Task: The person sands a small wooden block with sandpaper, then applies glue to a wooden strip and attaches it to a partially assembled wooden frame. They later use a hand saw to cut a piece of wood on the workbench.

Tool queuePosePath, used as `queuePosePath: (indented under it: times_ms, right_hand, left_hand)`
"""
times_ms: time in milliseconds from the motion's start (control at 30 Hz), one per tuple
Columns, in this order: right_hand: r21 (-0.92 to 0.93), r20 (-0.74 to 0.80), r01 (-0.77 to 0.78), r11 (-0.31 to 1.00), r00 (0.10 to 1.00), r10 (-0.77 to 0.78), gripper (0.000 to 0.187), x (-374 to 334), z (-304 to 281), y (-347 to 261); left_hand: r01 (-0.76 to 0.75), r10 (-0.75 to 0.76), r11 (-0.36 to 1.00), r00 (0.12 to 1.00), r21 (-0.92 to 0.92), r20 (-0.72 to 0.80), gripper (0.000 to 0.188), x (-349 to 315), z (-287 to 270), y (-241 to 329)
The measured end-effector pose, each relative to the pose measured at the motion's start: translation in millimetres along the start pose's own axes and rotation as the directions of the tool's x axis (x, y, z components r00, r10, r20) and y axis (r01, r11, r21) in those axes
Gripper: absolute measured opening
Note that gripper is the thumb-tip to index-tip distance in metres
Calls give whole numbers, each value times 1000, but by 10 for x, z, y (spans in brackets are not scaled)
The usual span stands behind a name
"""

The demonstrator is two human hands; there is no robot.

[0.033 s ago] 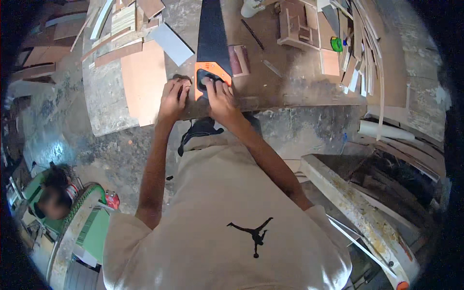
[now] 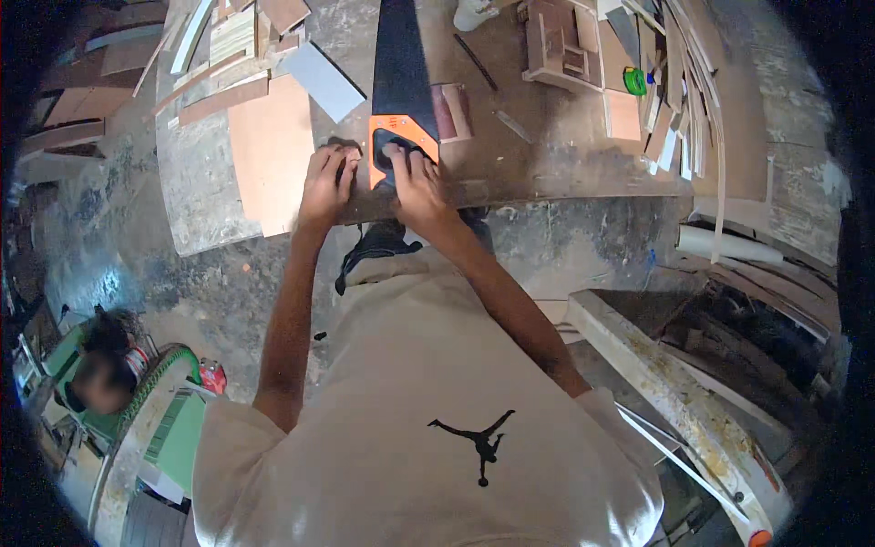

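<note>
- Your right hand (image 2: 417, 186) curls its fingers round the saw (image 2: 401, 68) handle (image 2: 405, 126), the surest hold.
- Beyond them, the thin blade likely flexes.
- Your left hand (image 2: 324, 180) bends; pinching, I can't tell.

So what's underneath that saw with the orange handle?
Brown tabletop shows to the right of the saw; whatever lies directly beneath its black blade is covered, so I can't tell.
</note>
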State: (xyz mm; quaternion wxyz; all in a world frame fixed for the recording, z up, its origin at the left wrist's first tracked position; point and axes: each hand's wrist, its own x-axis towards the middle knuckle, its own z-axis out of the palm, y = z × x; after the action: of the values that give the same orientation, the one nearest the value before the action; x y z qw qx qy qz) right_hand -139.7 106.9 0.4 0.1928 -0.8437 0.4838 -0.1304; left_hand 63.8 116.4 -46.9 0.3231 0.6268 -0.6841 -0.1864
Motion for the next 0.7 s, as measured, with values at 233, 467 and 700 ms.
queuePosePath:
  times_ms: [233,467,700]
  right_hand:
    - [166,48,-67,984,997,60,101,-358,-318,-51]
    - [581,-255,-93,809,922,290,62,-703,-553,-103]
    - [530,-544,51,847,786,293,51,-1419,-214,-149]
  left_hand:
    - [-153,153,986,988,-67,1,25,-27,174,283]
    - [-114,113,993,993,-25,-28,21,-214,414,558]
    - [-60,60,998,998,14,-16,17,-275,473,568]
